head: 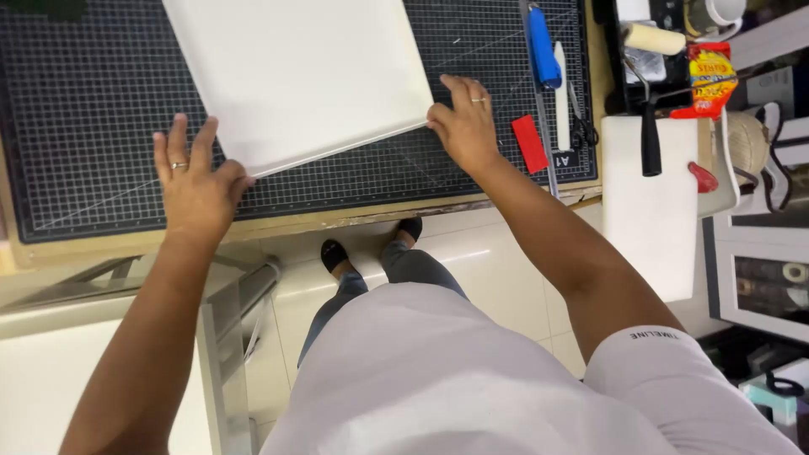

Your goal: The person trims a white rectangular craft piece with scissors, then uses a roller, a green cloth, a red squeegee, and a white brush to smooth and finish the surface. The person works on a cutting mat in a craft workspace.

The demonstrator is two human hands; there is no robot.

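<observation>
White board, both hands at its near edge, on gridded cutting mat.

Lay flat and skewed on mat atop bench, far part out of frame. Left hand spread flat, fingers apart, touching near-left corner; right hand open, fingertips pressed at near-right corner; neither clamped. Uncut and unmarked as far as visible; squaring to grid seemingly not done. Beside: blue-handled tool, red card, paint roller, snack packet.
</observation>
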